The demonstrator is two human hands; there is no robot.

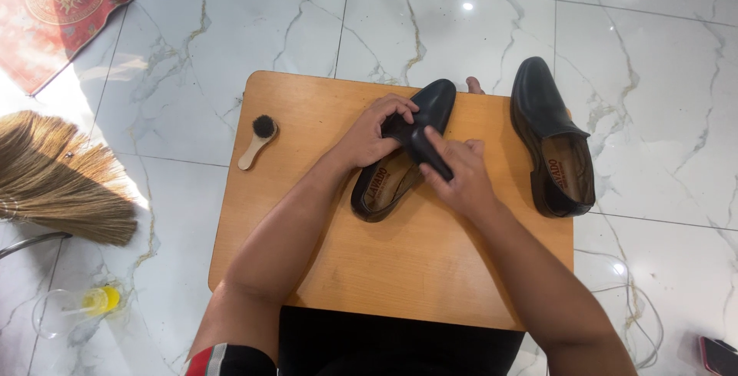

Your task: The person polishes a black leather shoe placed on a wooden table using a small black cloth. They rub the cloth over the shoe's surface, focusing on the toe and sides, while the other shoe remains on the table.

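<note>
I'm clamping the black shoe (407, 153) with my left hand (369, 136) | right hand (460, 180) closing round it from the right | toe pointing far-right.

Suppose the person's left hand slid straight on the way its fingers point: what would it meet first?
Probably the second black shoe at the table's right edge; the left hand already rests on the nearer shoe.
</note>
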